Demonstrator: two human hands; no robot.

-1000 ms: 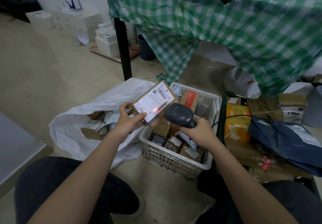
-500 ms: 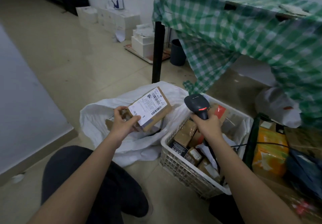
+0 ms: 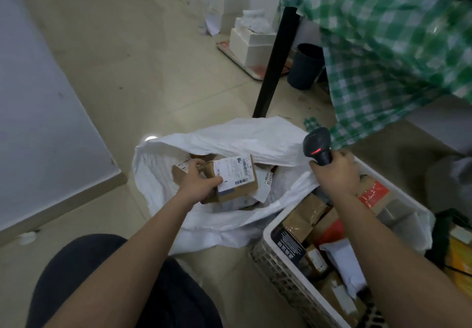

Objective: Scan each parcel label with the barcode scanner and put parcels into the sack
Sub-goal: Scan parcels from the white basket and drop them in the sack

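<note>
My left hand [image 3: 198,183] grips a brown cardboard parcel [image 3: 237,182] with a white barcode label, held low inside the mouth of the white sack [image 3: 229,138] on the floor. Other parcels lie in the sack beneath it. My right hand [image 3: 334,174] holds the dark barcode scanner [image 3: 318,146] upright over the far end of the white plastic basket [image 3: 278,258]; a red light glows on the scanner's head. The basket holds several more brown and red parcels.
A black table leg [image 3: 275,62] and a green checked tablecloth [image 3: 383,41] hang just beyond the sack. A dark bin [image 3: 305,67] and white boxes [image 3: 252,44] stand behind. A yellow package [image 3: 459,258] sits right of the basket. My knee is at the bottom left.
My left hand has carried the labelled parcel away from the scanner, leftwards and down into the sack's mouth. My right hand has lifted the scanner upright over the basket. The view has swung left.
</note>
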